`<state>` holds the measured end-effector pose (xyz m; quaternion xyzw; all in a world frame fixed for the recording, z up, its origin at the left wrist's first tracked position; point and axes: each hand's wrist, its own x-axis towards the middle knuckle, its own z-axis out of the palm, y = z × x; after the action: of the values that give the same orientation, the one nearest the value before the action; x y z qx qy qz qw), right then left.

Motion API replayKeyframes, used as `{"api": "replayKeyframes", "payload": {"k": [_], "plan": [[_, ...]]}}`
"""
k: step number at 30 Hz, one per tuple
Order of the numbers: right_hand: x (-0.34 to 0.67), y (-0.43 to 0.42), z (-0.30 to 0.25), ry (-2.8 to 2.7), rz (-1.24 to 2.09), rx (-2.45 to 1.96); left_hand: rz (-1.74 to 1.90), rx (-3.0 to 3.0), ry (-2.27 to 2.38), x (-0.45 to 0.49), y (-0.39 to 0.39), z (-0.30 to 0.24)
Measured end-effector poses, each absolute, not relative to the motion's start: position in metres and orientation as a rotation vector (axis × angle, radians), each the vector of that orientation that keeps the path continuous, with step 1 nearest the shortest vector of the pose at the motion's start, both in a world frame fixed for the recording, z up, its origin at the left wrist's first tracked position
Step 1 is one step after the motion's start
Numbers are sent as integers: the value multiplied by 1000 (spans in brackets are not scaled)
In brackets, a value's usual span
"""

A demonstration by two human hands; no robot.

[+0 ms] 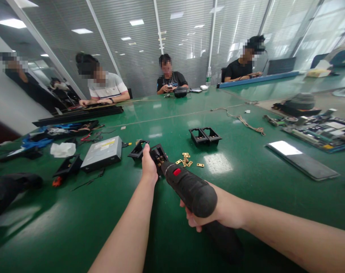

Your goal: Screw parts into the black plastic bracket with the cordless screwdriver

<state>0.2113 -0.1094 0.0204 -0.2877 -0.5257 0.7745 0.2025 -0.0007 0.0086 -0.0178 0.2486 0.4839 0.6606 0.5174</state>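
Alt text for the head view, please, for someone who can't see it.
A person's right hand holds a dark power drill, its nose at a black frame gripped in the left hand above a green table. Small brass-coloured plates and more black frames lie nearby; other people sit across the table.

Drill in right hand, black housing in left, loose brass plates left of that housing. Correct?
One slip: the head view shows the loose brass plates lying right of the black housing. Drill in right hand, housing in left hand: correct.
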Motion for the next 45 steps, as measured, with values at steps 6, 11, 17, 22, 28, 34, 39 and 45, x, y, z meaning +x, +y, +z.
{"api": "replayKeyframes", "payload": {"k": [6, 11, 17, 22, 28, 34, 39, 45], "plan": [[211, -110, 22, -1422, 2143, -840, 1589, 616, 1137, -1, 8, -18], [212, -111, 24, -1444, 2141, -843, 1601, 634, 1133, -2, 10, -20], [212, -111, 25, -1471, 2149, -851, 1611, 645, 1136, -2, 10, -21], [213, -109, 23, -1456, 2150, -829, 1605, 614, 1130, 0, 8, -17], [213, -109, 23, -1467, 2144, -825, 1605, 600, 1127, 0, 8, -16], [213, -109, 22, -1451, 2139, -824, 1603, 604, 1120, 0, 8, -16], [214, -110, 22, -1462, 2152, -836, 1589, 601, 1115, 0, 6, -14], [216, -112, 26, -1518, 2125, -828, 1575, 619, 1097, 0, 6, -15]]}}
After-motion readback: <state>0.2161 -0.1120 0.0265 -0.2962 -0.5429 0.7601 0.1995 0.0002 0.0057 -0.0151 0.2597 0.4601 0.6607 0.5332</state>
